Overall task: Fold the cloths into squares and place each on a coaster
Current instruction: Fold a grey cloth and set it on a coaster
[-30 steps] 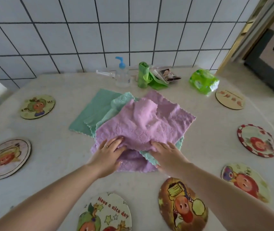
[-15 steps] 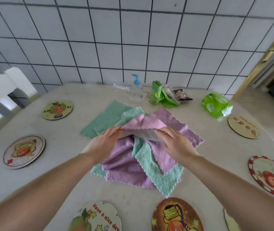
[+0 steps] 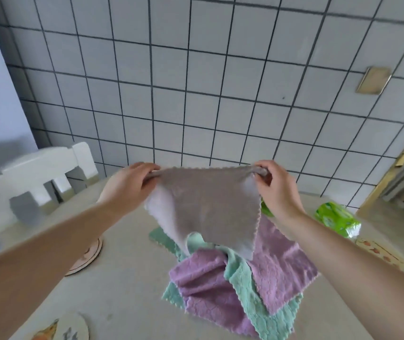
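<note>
The left hand (image 3: 132, 185) and the right hand (image 3: 275, 186) each pinch a top corner of a pale greyish-lilac cloth (image 3: 208, 207), fingers curled round the bunched fabric, so that it hangs stretched between them in the air above the table (image 3: 127, 295), over the pile and toward the tiled-wall edge. Its lower edge dangles free and uneven, one lower corner drooping close to the heap of purple and mint-green cloths (image 3: 240, 280) that lies spread near the middle of the table; whether it touches them cannot be told. The step in hand looks like opening the cloth flat before the first fold. To do that well, the top edge should be kept taut and level, the two pinches right at the corners, and the cloth given a moment to hang straight so the scalloped edges line up. It would then be best lowered onto a bare part of the table, clear of the pile, since soft cloth folded on a rumpled heap will go askew. A coaster (image 3: 90, 253) lies by the left edge, partly hidden by the left forearm, another (image 3: 65, 327) sits at the near edge, and a third (image 3: 377, 249) shows by the right edge just beside a green tissue pack (image 3: 336, 219); none carries a cloth yet.
</note>
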A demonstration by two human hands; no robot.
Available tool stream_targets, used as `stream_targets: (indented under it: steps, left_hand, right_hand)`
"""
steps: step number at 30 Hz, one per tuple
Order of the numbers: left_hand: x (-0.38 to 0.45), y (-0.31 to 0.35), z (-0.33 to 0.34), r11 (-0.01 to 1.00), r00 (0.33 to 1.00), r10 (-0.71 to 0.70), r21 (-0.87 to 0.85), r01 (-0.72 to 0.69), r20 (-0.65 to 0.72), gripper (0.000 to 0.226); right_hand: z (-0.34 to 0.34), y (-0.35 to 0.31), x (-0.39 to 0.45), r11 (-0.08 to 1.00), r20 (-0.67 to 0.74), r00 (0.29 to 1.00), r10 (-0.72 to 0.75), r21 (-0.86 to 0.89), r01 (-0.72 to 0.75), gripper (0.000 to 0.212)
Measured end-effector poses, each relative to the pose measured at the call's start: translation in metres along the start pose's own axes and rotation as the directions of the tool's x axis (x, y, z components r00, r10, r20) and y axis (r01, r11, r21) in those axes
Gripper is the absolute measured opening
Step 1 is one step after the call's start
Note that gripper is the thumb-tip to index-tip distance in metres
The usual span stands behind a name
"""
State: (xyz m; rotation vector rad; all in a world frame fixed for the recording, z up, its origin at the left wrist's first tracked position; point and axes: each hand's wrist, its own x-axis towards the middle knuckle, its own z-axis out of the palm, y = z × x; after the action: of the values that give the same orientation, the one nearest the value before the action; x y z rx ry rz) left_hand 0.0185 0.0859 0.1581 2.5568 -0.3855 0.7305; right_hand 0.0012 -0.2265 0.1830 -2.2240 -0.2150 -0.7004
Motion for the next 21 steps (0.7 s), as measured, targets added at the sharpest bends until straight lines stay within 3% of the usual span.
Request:
stream_targets:
  steps: [3, 7, 10, 13, 16, 21]
  left_hand:
    - [0.006, -0.036, -0.029, 0.975, 0.976, -0.216, -0.051, 0.217, 0.023, 0.026]
    - [0.009, -0.081, -0.059, 0.938, 0.948, -0.305, -0.141, 0.315, 0.089, 0.026]
    - [0.01, -0.114, -0.078, 0.885, 0.928, -0.324, -0.287, 0.367, 0.187, 0.017]
    - [0.004, -0.139, -0.099, 0.836, 0.937, -0.325, -0.423, 0.349, 0.132, 0.02]
    - [-0.015, -0.154, -0.116, 0.798, 0.941, -0.328, -0.508, 0.323, 0.085, 0.011]
    - [-0.068, -0.195, -0.117, 0.814, 0.954, -0.236, -0.498, 0.299, 0.187, 0.01]
  right_hand:
    - [0.016, -0.031, 0.006, 0.999, 0.005, 0.999, 0.048, 0.018, -0.048, 0.01]
    - [0.059, -0.065, 0.008, 0.985, 0.057, 0.988, 0.145, -0.099, -0.138, 0.003]
    - [0.096, -0.084, 0.01, 0.964, 0.066, 0.962, 0.265, -0.045, -0.263, 0.002]
    - [0.125, -0.102, 0.003, 0.909, 0.098, 0.921, 0.378, 0.148, -0.389, 0.002]
    - [0.142, -0.118, -0.025, 0.914, 0.07, 0.923, 0.378, 0.131, -0.384, 0.014]
    - [0.169, -0.132, -0.098, 0.865, 0.15, 0.886, 0.439, 0.194, -0.462, 0.013]
